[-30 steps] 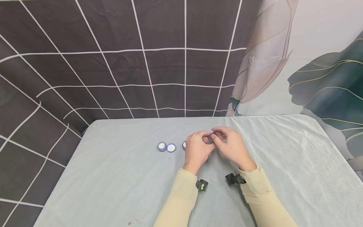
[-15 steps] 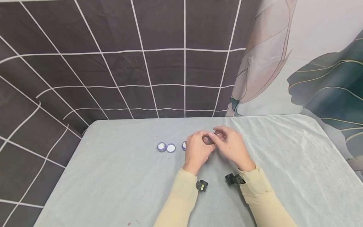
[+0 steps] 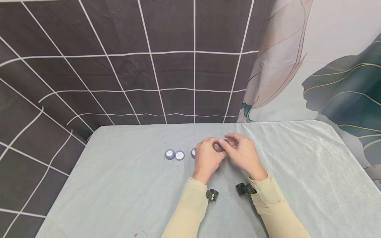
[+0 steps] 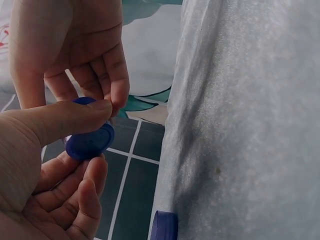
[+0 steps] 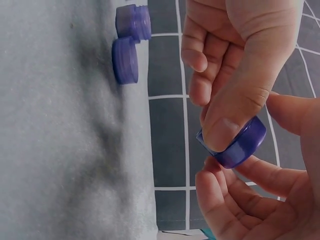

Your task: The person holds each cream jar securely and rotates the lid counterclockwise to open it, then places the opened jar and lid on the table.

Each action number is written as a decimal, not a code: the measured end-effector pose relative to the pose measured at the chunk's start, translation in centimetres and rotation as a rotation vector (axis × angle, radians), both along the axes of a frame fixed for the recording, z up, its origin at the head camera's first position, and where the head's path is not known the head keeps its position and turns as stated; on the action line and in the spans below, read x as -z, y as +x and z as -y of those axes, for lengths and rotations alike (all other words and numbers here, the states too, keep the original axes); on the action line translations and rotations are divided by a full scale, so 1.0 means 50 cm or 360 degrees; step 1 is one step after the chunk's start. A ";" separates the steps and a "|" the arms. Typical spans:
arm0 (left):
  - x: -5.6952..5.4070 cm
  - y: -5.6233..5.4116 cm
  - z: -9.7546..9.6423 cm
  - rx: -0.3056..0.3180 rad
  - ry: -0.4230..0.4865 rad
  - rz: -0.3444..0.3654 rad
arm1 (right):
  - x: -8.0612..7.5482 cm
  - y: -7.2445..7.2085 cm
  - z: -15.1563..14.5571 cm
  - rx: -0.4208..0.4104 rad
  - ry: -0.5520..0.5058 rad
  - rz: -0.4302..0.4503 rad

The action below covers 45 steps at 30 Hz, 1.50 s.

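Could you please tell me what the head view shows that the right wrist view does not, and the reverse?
Only the head view shows the whole grey table, both sleeves and three caps lying left of the hands. Only the right wrist view shows the purple cap clearly, pinched at its rim. Both show the left hand and right hand meeting on it.

Glowing evenly and softly from above in the head view, with only faint shadows lying under the hands [image 3: 226, 153] on the cloth [image 3: 119, 191]. Bending straight grid lines outward toward the left edge, far from the hands. Blurring slightly in both wrist views: fingers [image 4: 60, 120] looming large and soft, a dark shadow falling on cloth just beside them, the cap [image 5: 240, 145] showing a pale sheen.
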<state>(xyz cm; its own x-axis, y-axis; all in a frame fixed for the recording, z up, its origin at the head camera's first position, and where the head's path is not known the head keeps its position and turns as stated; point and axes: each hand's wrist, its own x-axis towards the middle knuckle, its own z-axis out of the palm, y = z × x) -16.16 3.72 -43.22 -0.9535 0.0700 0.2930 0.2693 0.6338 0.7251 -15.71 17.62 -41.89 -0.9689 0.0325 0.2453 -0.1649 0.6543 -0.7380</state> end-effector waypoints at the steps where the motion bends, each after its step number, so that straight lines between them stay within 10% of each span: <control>1: 0.000 0.000 0.000 0.0001 0.0000 0.0000 | 0.000 0.000 0.000 0.0002 0.0002 0.0001; 45: 0.000 0.001 -0.003 0.0007 0.0002 0.0014 | 0.003 0.001 0.003 0.0025 0.0062 -0.0025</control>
